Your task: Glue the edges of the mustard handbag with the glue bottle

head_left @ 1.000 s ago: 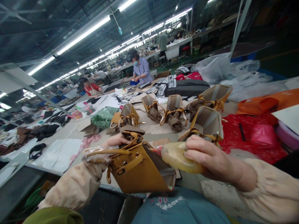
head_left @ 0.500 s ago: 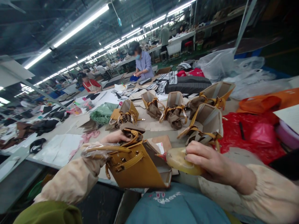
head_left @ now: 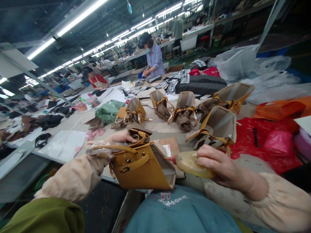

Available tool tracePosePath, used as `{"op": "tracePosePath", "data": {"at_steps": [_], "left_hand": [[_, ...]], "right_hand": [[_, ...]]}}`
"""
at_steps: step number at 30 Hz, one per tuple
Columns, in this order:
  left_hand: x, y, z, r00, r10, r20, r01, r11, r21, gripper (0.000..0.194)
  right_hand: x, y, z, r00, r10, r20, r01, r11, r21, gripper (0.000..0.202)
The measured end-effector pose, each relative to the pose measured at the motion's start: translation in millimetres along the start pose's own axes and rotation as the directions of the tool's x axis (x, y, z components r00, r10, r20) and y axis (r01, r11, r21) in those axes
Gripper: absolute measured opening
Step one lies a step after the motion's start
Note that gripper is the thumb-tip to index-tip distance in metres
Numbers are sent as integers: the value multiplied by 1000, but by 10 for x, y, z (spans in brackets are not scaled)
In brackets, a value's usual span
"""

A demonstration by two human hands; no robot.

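A mustard-yellow handbag (head_left: 145,173) lies tilted at the table's front edge, its open end facing right. My left hand (head_left: 121,136) grips its top from behind, by the strap and brown lining; some fingers are hidden by the bag. The bag's handle (head_left: 119,148), partly wrapped in clear plastic, hangs over my left wrist. In my right hand (head_left: 218,166) is a yellowish squeeze bottle (head_left: 191,164) with a red nozzle, held on its side. The nozzle points left, at the rim of the bag's open end; whether it touches I cannot tell.
Several similar handbags, one of them (head_left: 184,103) upside-down-looking with lining hanging out, stand behind. A brown cardboard piece (head_left: 171,147) lies behind the bag. Red plastic (head_left: 255,139) is at right, green plastic (head_left: 109,111) at left. A co-worker (head_left: 155,60) stands across the table.
The camera view has shifted slightly. The handbag's open end is tipped up a little, and the bottle's nozzle has moved slightly along its rim. Both hands keep their hold.
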State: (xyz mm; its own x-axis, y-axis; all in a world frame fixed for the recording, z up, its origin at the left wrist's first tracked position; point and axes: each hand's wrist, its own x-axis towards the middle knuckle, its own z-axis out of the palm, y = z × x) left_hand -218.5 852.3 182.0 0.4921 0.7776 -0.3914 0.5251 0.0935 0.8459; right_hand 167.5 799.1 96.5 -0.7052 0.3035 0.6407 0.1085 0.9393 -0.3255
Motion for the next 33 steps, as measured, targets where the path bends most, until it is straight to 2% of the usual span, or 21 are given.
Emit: {"op": "tracePosePath", "data": {"at_steps": [4, 9, 12, 16, 22, 26, 33], "left_hand": [[20, -56, -11, 1000, 18, 11, -18, 999, -46, 38], [72, -73, 30, 995, -26, 98, 40, 988, -147, 42], [80, -73, 45, 995, -25, 94, 42, 982, -182, 45], [67, -77, 38, 995, -53, 86, 71, 975, -212, 42], [80, -127, 16, 999, -54, 8, 54, 968, -243, 37], [124, -185, 3, 995, -91, 51, 101, 961, -256, 33], [174, -245, -5, 997, -58, 55, 70, 970, -231, 36]], "right_hand": [[-42, 1, 15, 1000, -3, 13, 3, 1000, 13, 31], [110, 11, 9, 993, -2, -115, 5, 1000, 31, 33], [143, 35, 33, 989, -5, -149, 5, 1000, 4, 32], [-12, 72, 133, 991, 61, -116, -61, 998, -2, 33], [-299, 92, 299, 989, 130, -70, -133, 991, -34, 40], [-324, 105, 313, 984, 161, -72, -162, 987, -11, 40], [-276, 162, 350, 980, 167, -112, -165, 986, 29, 35]]}}
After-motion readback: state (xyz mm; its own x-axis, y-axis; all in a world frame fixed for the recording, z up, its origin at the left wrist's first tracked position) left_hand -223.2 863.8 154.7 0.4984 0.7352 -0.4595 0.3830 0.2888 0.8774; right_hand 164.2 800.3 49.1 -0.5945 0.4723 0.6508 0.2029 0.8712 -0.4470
